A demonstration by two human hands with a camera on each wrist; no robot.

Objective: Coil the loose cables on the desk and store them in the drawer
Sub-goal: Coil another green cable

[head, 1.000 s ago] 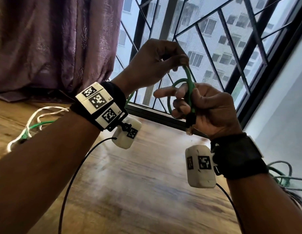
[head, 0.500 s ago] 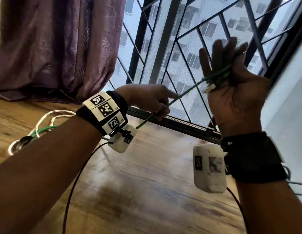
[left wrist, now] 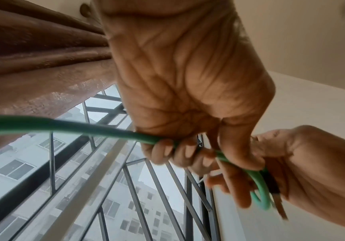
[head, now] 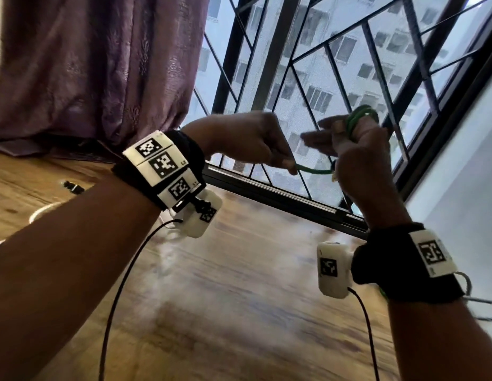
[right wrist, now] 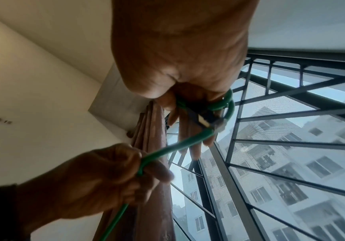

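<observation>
The wooden desk [head: 225, 298] is stretching out below my raised arms, with the barred window [head: 335, 64] ahead and the purple curtain [head: 88, 64] hanging to its left. I am holding both hands up in front of the window, well above the desk.

My left hand [head: 247, 138] is closing into a loose fist around the green cable [head: 313, 169]: in the left wrist view my fingers [left wrist: 163, 151] are curling over the cable and pressing it into my palm, and the cable is running out of the fist toward the left edge of that view. My right hand [head: 357, 149] is sitting just beside it, to the right, with the cable's loops wrapping around it. Those fingers [right wrist: 188, 135] are lying nearly straight and close together, pointing toward my left hand, while green turns are crossing over them and my thumb is pressing the bundle in place. A dark plug end [right wrist: 203, 118] is lying against these fingers, among the loops. A short slack stretch of cable is bridging the gap between my two hands.

On the desk, at far left, a white cable [head: 43, 211] is lying near a small black object [head: 73, 187], and more green cable [head: 484, 301] is trailing behind my right wrist.
</observation>
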